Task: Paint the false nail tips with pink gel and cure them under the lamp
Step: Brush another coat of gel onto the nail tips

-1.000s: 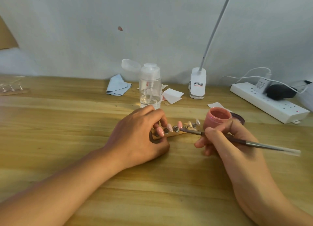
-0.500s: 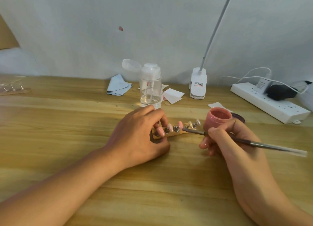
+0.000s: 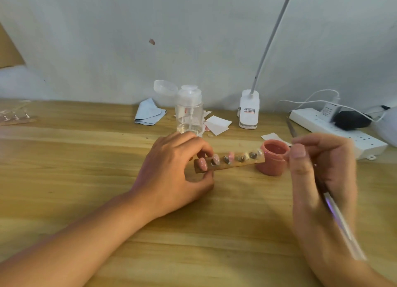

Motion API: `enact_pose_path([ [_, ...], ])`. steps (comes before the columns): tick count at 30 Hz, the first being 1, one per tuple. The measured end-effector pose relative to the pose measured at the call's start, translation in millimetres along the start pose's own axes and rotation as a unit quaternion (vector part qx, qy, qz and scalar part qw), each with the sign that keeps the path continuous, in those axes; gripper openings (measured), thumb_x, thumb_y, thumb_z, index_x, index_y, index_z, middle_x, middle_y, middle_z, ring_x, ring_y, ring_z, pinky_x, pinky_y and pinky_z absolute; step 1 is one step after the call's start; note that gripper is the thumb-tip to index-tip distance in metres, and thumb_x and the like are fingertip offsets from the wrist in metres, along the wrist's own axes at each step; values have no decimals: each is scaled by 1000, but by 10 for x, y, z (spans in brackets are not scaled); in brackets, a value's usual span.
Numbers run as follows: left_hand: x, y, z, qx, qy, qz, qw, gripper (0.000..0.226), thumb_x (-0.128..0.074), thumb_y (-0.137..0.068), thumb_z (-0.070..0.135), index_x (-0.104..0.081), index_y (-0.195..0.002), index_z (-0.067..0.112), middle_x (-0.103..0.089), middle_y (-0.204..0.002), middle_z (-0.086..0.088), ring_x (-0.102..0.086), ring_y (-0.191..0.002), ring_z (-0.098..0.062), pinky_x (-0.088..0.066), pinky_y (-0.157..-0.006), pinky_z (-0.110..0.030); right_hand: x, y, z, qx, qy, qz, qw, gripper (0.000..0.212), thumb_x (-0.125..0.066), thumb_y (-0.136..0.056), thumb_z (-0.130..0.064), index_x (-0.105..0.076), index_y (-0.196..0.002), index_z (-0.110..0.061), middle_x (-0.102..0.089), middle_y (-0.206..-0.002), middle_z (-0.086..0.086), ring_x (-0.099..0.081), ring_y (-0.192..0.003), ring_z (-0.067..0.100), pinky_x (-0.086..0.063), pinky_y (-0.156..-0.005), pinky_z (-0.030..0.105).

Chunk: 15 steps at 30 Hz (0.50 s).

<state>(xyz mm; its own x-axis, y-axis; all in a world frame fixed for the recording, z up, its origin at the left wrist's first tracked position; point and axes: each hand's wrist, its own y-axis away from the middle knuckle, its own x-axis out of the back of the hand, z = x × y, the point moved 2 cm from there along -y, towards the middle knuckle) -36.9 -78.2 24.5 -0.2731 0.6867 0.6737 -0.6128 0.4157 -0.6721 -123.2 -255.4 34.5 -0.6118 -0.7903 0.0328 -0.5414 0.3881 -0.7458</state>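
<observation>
Right of the pink gel pot (image 3: 274,157), the right hand (image 3: 322,170) is smearing with motion blur. The brush (image 3: 339,222) it is gripping is showing only as a pale streak, with the bristle end not resolving. Left of the pot, the left hand (image 3: 171,168) is covering the end of the wooden strip (image 3: 236,163) it is pinching. Behind the pot, the lamp (image 3: 248,109) neck is running out of view at the top, and its label print is too small to read. Far left of the pot, a second strip (image 3: 15,119) is being cut off at the edge.
</observation>
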Motion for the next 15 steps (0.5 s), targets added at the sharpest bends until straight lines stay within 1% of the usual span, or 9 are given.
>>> enact_pose_path([
  [2,11,-1,10,-19,8,13,1000,18,-73,-73,22,-66,-88,27,-56,-78,14,-53,-79,-6,-42,-82,-28,21,-7,22,18,40,-13,999,14,-50,-95,-10,-54,-100,-22,-65,-91,6,-62,-81,0,-45,-75,11],
  [4,18,-1,16,-37,12,19,999,19,-74,-74,21,-67,-91,25,-57,-79,14,-53,-80,-6,-41,-83,-27,34,-17,41,23,65,-31,997,18,-53,-94,-14,-55,-102,-29,-65,-99,11,-65,-92,15,-51,-82,31],
  [5,20,0,20,-43,17,21,999,19,-74,-74,20,-68,-91,24,-57,-79,14,-53,-81,-6,-42,-83,-28,36,-17,44,23,70,-42,996,21,-55,-92,-13,-55,-104,-30,-64,-102,12,-64,-96,21,-52,-83,39],
  [6,21,0,23,-47,23,21,998,19,-74,-74,19,-68,-92,23,-57,-80,13,-54,-81,-7,-43,-83,-28,27,-14,45,21,69,-54,996,25,-56,-89,-11,-54,-106,-30,-63,-104,12,-63,-98,21,-52,-83,40],
  [7,23,1,25,-51,29,22,998,19,-74,-74,18,-68,-92,22,-57,-80,12,-54,-81,-7,-43,-82,-29,18,-6,44,22,70,-68,995,30,-58,-85,-9,-52,-108,-28,-61,-105,12,-62,-99,19,-53,-84,36],
  [9,24,-6,26,-55,41,23,997,18,-74,-75,16,-68,-92,20,-57,-80,12,-54,-80,-7,-43,-81,-27,-9,14,40,27,81,-100,991,39,-59,-79,-6,-49,-112,-22,-59,-108,11,-59,-100,19,-48,-86,22],
  [10,25,-8,28,-56,45,21,997,18,-74,-76,16,-69,-92,20,-57,-81,11,-54,-80,-7,-42,-81,-25,-17,26,40,27,86,-115,989,42,-59,-76,-5,-48,-114,-19,-58,-109,10,-58,-101,20,-46,-86,19],
  [13,16,-4,32,-51,53,8,997,18,-73,-76,16,-68,-92,21,-57,-84,11,-55,-81,-6,-44,-79,-24,-11,50,30,20,92,-137,986,42,-59,-76,-9,-48,-115,-20,-59,-109,5,-57,-102,20,-46,-89,30],
  [15,6,7,20,-33,56,-8,998,18,-72,-75,18,-66,-91,24,-55,-83,13,-56,-80,-7,-46,-77,-25,-8,42,16,11,72,-122,990,29,-56,-83,-14,-54,-111,-21,-62,-106,1,-60,-100,19,-48,-87,34],
])
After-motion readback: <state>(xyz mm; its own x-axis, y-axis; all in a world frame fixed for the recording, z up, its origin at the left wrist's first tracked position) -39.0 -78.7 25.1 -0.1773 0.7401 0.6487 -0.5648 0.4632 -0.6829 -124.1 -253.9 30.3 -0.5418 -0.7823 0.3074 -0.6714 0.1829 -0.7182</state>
